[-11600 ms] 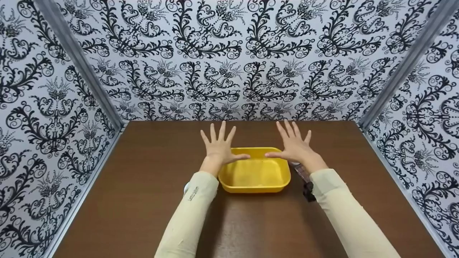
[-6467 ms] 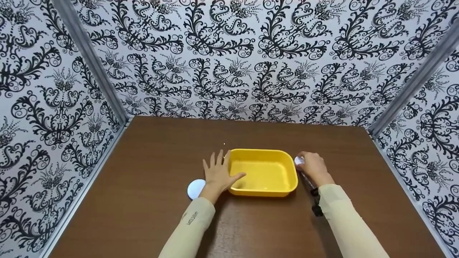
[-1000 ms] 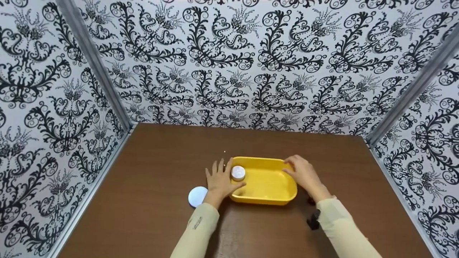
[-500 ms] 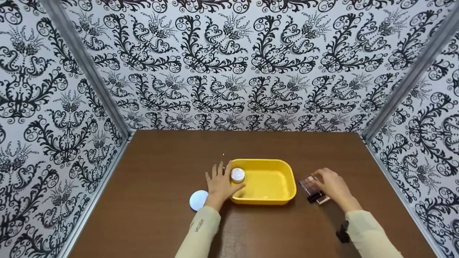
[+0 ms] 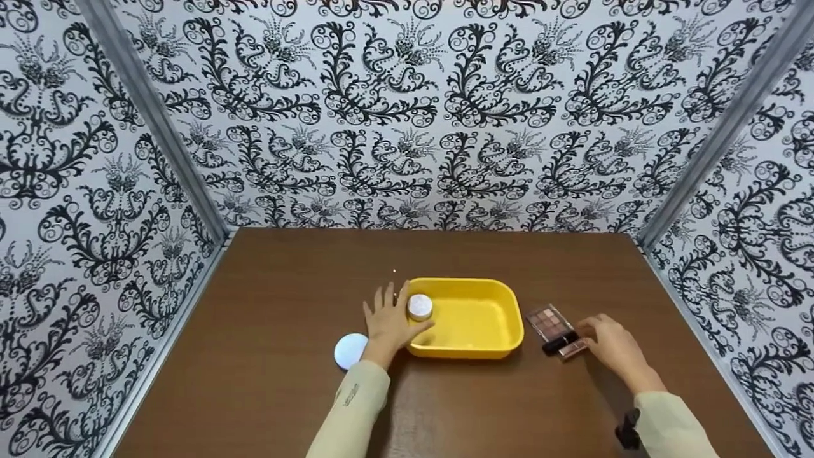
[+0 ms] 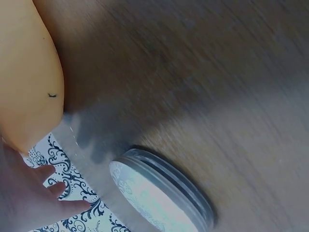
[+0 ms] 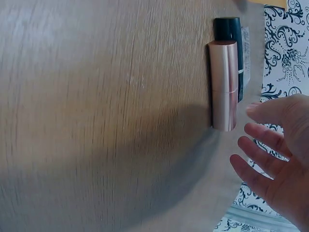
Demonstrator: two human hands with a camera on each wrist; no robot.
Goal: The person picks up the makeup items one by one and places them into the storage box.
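My left hand (image 5: 386, 323) lies with spread, straight fingers at the left rim of a yellow plastic tub (image 5: 470, 353). Inside the tub, by its left wall, sits a small round white-lidded jar (image 5: 420, 306). On the right, my right hand (image 5: 613, 350) hovers with loosely bent fingers beside a rose-gold lipstick tube (image 7: 224, 87) and holds nothing. A black tube (image 5: 559, 343) lies alongside the rose-gold one. Just behind them is an eyeshadow palette (image 5: 548, 321) with a clear lid. The right wrist view shows thumb and fingers apart, near the tube's end.
A round, flat container with a pale shiny lid (image 6: 154, 198) rests on the brown table (image 5: 267, 381), left of my left wrist. Black-and-white patterned walls (image 5: 407, 127) enclose the table at the back and sides.
The white-lidded jar, by the right hand earlier, now sits in the tub. My right hand has moved from the tub's right rim rightward to the tubes, uncovering the palette. The left hand stays at the rim.
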